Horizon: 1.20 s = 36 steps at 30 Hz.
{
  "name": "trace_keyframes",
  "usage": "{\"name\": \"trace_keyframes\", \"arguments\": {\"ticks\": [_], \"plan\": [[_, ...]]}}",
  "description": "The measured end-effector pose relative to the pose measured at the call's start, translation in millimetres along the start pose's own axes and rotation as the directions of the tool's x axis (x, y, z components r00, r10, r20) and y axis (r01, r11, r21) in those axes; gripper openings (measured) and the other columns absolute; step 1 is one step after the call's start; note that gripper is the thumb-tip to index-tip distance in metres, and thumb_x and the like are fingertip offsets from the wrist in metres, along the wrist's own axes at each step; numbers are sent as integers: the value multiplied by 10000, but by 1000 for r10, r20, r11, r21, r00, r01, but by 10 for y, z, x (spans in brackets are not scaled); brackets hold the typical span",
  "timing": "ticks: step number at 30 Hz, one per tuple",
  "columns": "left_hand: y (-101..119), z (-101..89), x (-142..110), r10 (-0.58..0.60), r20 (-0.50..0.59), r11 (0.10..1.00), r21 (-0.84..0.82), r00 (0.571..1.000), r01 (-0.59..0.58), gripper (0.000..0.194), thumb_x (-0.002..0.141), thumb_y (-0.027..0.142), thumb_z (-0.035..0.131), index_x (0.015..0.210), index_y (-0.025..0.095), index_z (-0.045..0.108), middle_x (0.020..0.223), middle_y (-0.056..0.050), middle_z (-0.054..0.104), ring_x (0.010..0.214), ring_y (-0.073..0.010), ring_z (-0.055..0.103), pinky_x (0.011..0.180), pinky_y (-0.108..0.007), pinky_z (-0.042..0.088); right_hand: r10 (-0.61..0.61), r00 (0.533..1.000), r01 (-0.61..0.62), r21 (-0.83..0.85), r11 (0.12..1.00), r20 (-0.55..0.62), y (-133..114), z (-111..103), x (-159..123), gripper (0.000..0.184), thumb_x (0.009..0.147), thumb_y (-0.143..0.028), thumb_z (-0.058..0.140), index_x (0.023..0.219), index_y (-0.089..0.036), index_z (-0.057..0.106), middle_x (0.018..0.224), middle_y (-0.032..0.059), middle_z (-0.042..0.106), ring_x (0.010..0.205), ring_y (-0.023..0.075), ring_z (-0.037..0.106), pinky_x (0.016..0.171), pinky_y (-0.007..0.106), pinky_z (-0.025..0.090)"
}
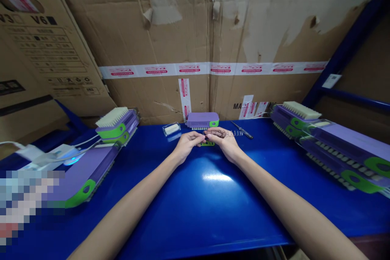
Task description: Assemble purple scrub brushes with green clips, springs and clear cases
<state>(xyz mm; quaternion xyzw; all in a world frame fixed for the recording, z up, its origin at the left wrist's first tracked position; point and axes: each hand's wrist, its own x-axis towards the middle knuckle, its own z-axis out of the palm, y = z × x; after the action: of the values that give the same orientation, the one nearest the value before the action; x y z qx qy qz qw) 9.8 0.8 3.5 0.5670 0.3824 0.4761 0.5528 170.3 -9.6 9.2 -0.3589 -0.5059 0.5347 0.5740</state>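
Observation:
Both of my hands meet over the far middle of the blue table, fingertips almost touching. My left hand [185, 146] is closed in a pinch, and my right hand [224, 141] pinches from the other side. Something small and dark sits between the fingertips, too small to name. Just below the fingers shows a bright green piece [207, 144], partly hidden by them. Behind the hands stands a purple box-shaped device [201, 119] with a green corner and white blocks underneath. Right of my right hand lie small shiny metal pieces [238, 133] and a thin screwdriver-like tool [243, 131].
A clear case with a white block [172, 129] lies left of the hands. Purple-and-green devices stand at left [117, 126] and in a stack at right [335, 150]. A white power strip [50, 157] with cables is at left. Cardboard [158, 40] walls the back.

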Motion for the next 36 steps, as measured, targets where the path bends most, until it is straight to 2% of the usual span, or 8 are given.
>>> {"name": "trace_keyframes", "arguments": {"ticks": [4, 9, 18, 24, 30, 36], "plan": [[11, -21, 3, -15, 33, 998, -54, 999, 17, 365, 661, 487, 703, 703, 133, 622, 686, -31, 627, 667, -125, 557, 646, -258, 419, -23, 999, 24, -38, 999, 28, -22, 0, -8, 311, 582, -274, 775, 863, -175, 687, 870, 43, 723, 856, 186, 663, 821, 326, 504], [11, -30, 4, 4, 69, 1000, -17, 998, -3, 373, 724, 492, 645, 648, 129, 607, 671, -29, 593, 677, -127, 545, 642, -254, 422, -35, 998, 42, -119, 992, 59, -55, 26, -41, 293, 597, -275, 765, 863, -178, 690, 847, 40, 722, 839, 192, 665, 799, 332, 509], [26, -41, 18, -42, 137, 999, -7, 990, 43, 300, 728, 431, 636, 741, 132, 624, 740, -72, 677, 747, -166, 615, 701, -278, 429, -8, 999, 7, 26, 1000, 44, -7, -13, -10, 307, 579, -261, 776, 853, -171, 669, 880, 52, 726, 872, 189, 665, 822, 329, 508], [14, 65, 12, 10, -20, 991, 135, 1000, -7, 190, 662, 330, 618, 636, 142, 608, 621, -9, 616, 606, -117, 547, 623, -247, 416, -61, 998, 60, -160, 985, 3, 4, 23, -18, 356, 523, -264, 802, 835, -173, 656, 828, 34, 715, 794, 182, 665, 769, 328, 530], [23, 91, 8, 23, -99, 991, 135, 995, -10, 156, 611, 291, 609, 565, 141, 607, 554, 1, 590, 553, -98, 512, 564, -221, 389, -98, 994, 106, -266, 958, 41, 18, 29, -2, 329, 536, -288, 791, 804, -174, 638, 794, 33, 713, 753, 184, 673, 742, 328, 543], [19, 102, 11, 14, -160, 994, 109, 987, 4, 186, 622, 309, 598, 536, 144, 600, 538, -7, 590, 540, -103, 515, 560, -227, 408, -150, 989, 144, -316, 938, 3, 33, 75, -12, 400, 592, -291, 746, 940, -167, 592, 815, 56, 714, 776, 203, 685, 749, 333, 550]]}}
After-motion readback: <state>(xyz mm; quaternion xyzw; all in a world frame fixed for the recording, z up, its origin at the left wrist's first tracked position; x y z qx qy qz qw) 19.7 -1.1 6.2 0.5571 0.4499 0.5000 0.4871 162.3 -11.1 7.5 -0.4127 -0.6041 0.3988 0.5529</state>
